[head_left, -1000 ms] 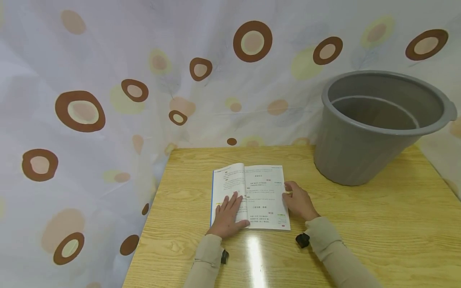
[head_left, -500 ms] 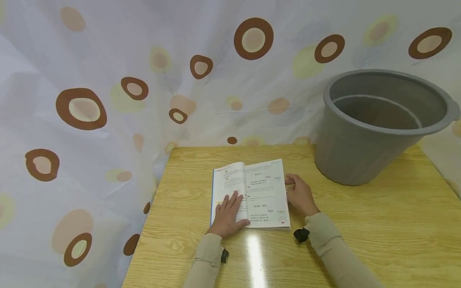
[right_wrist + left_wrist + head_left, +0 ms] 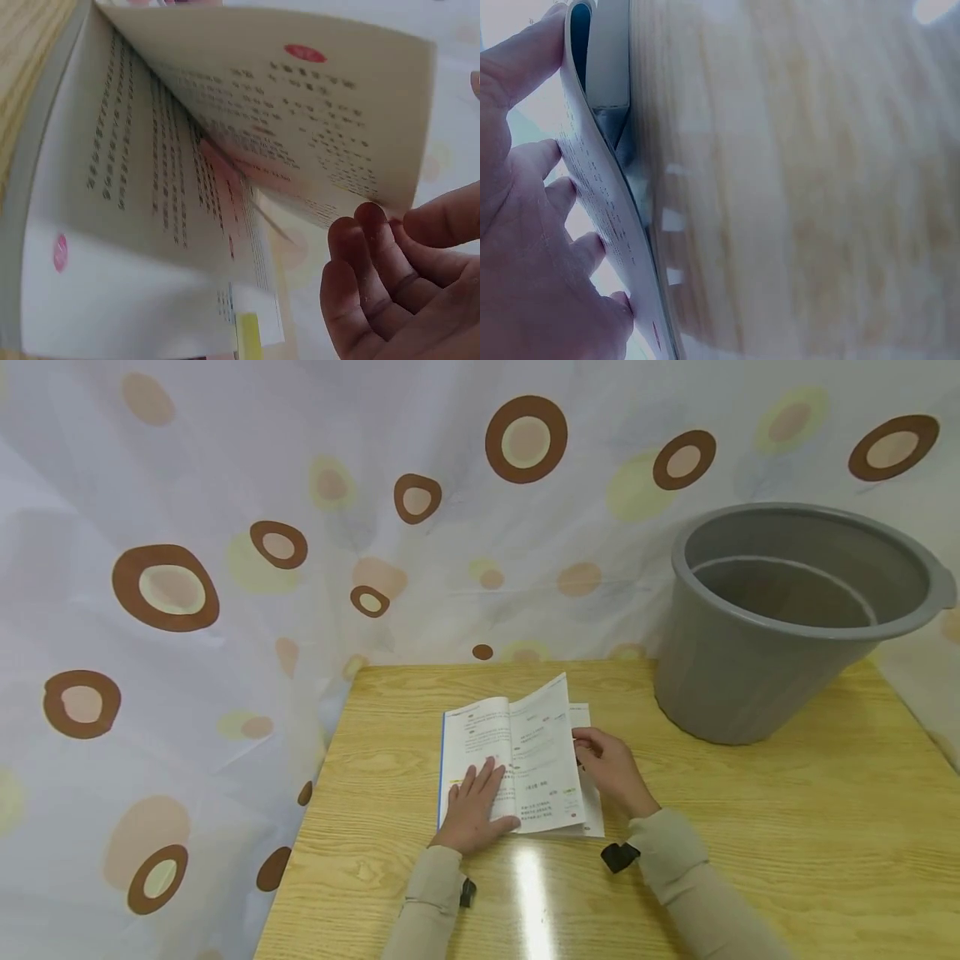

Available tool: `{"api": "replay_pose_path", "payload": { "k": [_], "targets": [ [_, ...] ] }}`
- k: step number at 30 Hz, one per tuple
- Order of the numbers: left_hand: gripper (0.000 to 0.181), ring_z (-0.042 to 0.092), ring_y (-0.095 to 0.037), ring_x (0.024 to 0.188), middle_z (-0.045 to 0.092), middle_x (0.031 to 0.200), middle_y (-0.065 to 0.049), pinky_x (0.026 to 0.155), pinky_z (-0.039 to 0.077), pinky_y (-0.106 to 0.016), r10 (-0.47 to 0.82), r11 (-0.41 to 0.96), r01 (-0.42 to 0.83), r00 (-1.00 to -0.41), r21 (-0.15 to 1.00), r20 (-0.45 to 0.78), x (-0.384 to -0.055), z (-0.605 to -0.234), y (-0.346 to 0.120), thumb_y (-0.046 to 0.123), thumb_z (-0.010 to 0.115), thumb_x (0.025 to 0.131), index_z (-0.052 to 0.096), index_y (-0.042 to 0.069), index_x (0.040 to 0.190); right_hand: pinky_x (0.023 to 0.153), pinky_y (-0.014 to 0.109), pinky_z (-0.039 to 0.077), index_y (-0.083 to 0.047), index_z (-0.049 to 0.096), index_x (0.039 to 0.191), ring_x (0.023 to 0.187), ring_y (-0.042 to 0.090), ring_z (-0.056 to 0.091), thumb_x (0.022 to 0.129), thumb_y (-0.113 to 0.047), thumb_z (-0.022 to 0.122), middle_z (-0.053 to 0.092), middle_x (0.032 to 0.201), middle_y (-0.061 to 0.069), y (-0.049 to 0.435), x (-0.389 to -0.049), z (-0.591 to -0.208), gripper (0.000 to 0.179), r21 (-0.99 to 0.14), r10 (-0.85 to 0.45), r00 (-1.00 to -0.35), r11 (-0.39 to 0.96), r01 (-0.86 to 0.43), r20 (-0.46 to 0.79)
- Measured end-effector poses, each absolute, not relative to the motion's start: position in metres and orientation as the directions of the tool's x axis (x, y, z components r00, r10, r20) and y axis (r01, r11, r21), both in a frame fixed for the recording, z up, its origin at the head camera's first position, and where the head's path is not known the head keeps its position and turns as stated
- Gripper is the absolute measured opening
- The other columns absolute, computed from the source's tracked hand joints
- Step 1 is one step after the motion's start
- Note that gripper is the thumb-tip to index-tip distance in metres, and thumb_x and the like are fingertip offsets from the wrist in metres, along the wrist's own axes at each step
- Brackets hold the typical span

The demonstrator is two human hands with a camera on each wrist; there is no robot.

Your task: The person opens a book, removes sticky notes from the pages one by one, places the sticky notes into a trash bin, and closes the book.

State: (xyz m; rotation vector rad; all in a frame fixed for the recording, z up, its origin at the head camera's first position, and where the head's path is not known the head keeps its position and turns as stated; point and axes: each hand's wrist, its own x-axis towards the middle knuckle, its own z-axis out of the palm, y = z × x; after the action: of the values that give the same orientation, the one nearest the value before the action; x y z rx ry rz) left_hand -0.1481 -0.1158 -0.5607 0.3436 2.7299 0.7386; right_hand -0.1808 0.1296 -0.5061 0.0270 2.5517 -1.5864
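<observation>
Two hands share one open book (image 3: 480, 731), which lies on the wooden table (image 3: 375, 777) squarely before the person, within easy reach of both. The left hand (image 3: 472, 814) rests on the left-hand page with fingers spread and nothing grasped, its thumb reaching to the gutter — a placing that probably keeps the book from sliding and that side from springing up. The right hand (image 3: 611, 768) has its fingers bent at the outer edge of a raised page (image 3: 540, 760), seemingly pinching it between thumb and fingertips; holding it so far from the spine likely lets the sheet bend without tearing. That page leans leftward, with the next sheet showing beneath it. Well apart, beyond the right hand, the grey bucket (image 3: 750, 677) stands near the patterned cloth (image 3: 450, 568) — apparently out of the way of both arms.
</observation>
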Motion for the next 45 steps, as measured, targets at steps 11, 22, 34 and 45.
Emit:
{"api": "replay_pose_path", "payload": {
  "k": [11, 22, 34, 45],
  "targets": [
    [0.07, 0.014, -0.04, 0.155, 0.02, 0.167, -0.01, 0.123, 0.016, -0.062, 0.332, 0.765, 0.173, -0.931, 0.621, -0.15, -0.151, -0.552, -0.126, 0.035, 0.06, 0.095, 0.034, 0.008, 0.154, 0.083, 0.033, 0.053, -0.01, 0.056, 0.138, 0.107, 0.026, 0.063, 0.101, -0.016, 0.051, 0.062, 0.135, 0.013, 0.095, -0.167, -0.506, 0.038, -0.904, -0.173, -0.979, 0.427, 0.022, -0.105],
    [0.047, 0.031, -0.039, 0.149, 0.038, 0.159, -0.016, 0.121, 0.028, -0.057, 0.096, 0.479, -0.098, -0.982, 0.872, -0.163, -0.146, -0.525, -0.147, 0.018, 0.036, 0.106, 0.039, 0.008, 0.151, 0.088, 0.041, 0.055, -0.008, 0.057, 0.135, 0.109, 0.026, 0.063, 0.096, -0.007, 0.053, 0.058, 0.136, 0.012, 0.056, -0.151, -0.511, 0.039, -0.887, -0.246, -0.969, 0.454, -0.089, -0.029],
    [0.054, 0.03, -0.042, 0.149, 0.03, 0.161, -0.019, 0.119, 0.03, -0.059, 0.067, 0.475, -0.004, -0.997, 0.88, -0.04, -0.144, -0.489, -0.149, 0.022, 0.046, 0.104, 0.032, 0.006, 0.154, 0.104, 0.056, 0.046, 0.0, 0.065, 0.122, 0.124, 0.04, 0.056, 0.088, 0.0, 0.056, 0.056, 0.136, 0.022, 0.032, -0.138, -0.524, 0.035, -0.79, -0.369, -0.918, 0.516, -0.331, 0.143],
    [0.047, 0.038, -0.038, 0.146, 0.044, 0.153, -0.019, 0.119, 0.032, -0.056, 0.321, 0.604, 0.235, -0.946, 0.762, 0.038, -0.17, -0.464, -0.124, 0.019, 0.053, 0.098, 0.05, 0.003, 0.142, 0.101, 0.056, 0.047, -0.001, 0.073, 0.11, 0.121, 0.039, 0.056, 0.085, -0.003, 0.063, 0.063, 0.134, 0.02, 0.026, -0.13, -0.542, 0.027, -0.605, -0.543, -0.792, 0.542, -0.583, 0.277]
  ]
}}
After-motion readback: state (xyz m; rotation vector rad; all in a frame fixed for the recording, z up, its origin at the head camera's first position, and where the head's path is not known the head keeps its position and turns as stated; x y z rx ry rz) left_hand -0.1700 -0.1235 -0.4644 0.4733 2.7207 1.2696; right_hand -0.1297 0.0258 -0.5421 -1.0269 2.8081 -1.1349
